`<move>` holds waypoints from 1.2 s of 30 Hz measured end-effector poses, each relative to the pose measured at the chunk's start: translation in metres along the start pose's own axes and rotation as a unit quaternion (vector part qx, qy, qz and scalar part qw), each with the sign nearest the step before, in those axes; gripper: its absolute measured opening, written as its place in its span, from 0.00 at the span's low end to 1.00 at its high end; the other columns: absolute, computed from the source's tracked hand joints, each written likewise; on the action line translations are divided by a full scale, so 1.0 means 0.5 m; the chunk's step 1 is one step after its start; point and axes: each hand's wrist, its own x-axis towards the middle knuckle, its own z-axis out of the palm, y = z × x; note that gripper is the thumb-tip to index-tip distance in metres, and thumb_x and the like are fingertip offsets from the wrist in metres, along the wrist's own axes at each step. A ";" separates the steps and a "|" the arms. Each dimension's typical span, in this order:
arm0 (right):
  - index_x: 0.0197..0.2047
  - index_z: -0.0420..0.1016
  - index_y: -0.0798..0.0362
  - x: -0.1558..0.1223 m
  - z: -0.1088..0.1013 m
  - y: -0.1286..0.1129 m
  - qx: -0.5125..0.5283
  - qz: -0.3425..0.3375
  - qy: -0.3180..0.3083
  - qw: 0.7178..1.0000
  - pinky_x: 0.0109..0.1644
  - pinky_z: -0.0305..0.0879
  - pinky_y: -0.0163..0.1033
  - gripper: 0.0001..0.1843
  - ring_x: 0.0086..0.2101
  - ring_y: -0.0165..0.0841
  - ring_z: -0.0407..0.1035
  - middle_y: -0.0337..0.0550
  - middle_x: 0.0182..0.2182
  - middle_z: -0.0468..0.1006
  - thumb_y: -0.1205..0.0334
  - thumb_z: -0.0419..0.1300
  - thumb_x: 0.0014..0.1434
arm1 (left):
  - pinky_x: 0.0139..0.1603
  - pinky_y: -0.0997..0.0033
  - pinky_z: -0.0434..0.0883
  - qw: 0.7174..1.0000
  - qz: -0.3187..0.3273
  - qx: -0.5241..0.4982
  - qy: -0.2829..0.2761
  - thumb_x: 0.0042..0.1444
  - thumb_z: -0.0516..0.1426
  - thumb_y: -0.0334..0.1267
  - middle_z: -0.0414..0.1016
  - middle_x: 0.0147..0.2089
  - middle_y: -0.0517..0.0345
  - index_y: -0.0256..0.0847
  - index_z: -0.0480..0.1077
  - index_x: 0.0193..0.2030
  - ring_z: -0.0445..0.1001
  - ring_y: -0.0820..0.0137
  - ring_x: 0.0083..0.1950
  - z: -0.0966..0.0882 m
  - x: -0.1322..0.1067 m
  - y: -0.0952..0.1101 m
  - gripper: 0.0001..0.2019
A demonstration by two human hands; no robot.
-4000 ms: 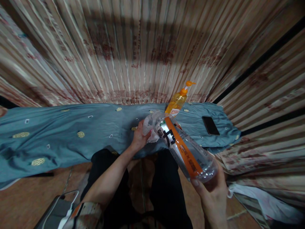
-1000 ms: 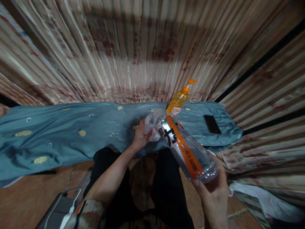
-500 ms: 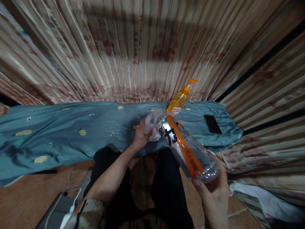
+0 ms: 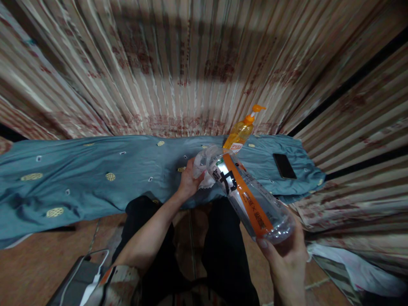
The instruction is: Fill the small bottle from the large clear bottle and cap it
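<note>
A large clear plastic bottle point(image 4: 255, 191) with an orange, black and white label lies tilted across my view, its base toward me at the right. My right hand point(image 4: 287, 263) is wrapped round the base, thumb on the near side. At the bottle's upper end my left hand point(image 4: 190, 180) is closed on a crumpled whitish tissue point(image 4: 208, 181) pressed against the plastic; its fingertips are partly hidden. Just behind that end, a pump bottle point(image 4: 238, 135) of yellow-orange liquid with an orange pump top stands on the teal cloth point(image 4: 134, 157).
A black phone point(image 4: 284, 166) lies on the cloth at the right. Patterned curtains point(image 4: 178, 76) hang behind and to the sides. A dark box point(image 4: 72, 278) with a white cable point(image 4: 99, 267) is at lower left, and a white plastic bag point(image 4: 353, 263) at lower right.
</note>
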 end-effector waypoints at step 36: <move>0.62 0.65 0.53 -0.001 -0.003 0.004 0.002 0.009 0.006 1.000 0.51 0.67 0.45 0.50 0.51 0.47 0.70 0.53 0.54 0.74 0.48 0.74 0.37 | 0.53 0.59 0.75 1.000 0.003 -0.002 0.005 0.53 0.61 0.44 0.76 0.51 0.52 0.43 0.61 0.58 0.77 0.62 0.50 0.003 0.000 -0.010 0.27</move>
